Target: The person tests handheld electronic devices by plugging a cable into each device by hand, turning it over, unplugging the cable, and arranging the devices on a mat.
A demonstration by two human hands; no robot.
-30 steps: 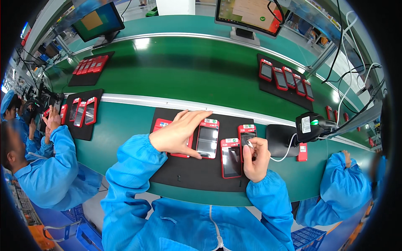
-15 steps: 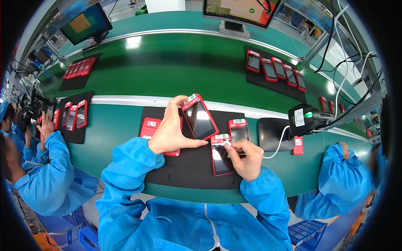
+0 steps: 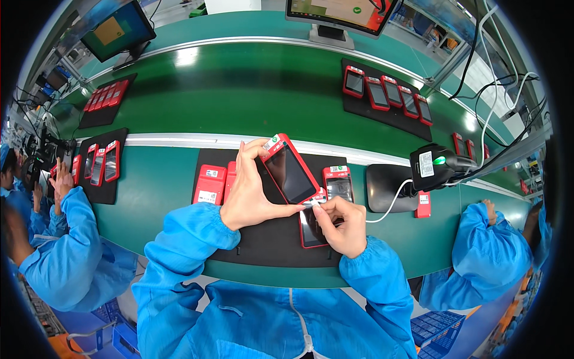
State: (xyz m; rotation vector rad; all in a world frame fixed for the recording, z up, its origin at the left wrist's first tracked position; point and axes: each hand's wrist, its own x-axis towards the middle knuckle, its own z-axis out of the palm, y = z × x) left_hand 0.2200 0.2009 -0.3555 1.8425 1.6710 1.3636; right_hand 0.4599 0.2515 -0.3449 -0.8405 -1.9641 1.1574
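Left hand (image 3: 248,197) grips a red phone (image 3: 290,169) tilted up above the black mat (image 3: 263,239) on the green tabletop (image 3: 161,179), while right hand (image 3: 339,224) pinches a white cable plug (image 3: 312,203) at its bottom end.

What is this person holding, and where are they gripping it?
The left hand grips a red handheld device by its edges. The right hand pinches a white cable plug at the device's lower end.
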